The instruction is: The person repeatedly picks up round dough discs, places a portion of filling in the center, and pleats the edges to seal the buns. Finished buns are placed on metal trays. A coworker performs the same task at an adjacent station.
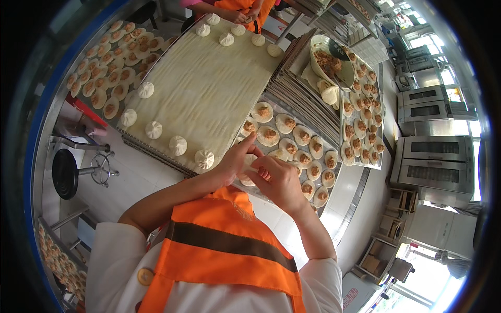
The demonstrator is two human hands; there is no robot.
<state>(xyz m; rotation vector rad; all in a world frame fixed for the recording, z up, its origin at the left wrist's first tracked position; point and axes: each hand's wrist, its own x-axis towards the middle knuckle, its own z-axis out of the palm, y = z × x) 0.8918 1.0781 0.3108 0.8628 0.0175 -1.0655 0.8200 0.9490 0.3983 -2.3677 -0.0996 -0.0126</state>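
In front of my chest, a white dough wrapper (248, 163) is held between both hands, and its filling is hidden from view. My left hand (233, 163) cups it from the left, thumb stretched along the top. From the right, my right hand (280, 180) closes its fingers at the wrapper's edge. Just beyond my hands, flat wrappers topped with brown filling (286, 123) cover a tray. Pleated buns (204, 159) sit along the near and far edges of a large cloth-lined tray (209, 86) to the left.
A bowl of filling (330, 61) stands on stacked trays (300, 94) at the far right. More filled wrappers (362, 130) lie beyond it, others (119, 68) at the far left. A co-worker's hands (254, 13) are across the table. A black stool (64, 173) stands left.
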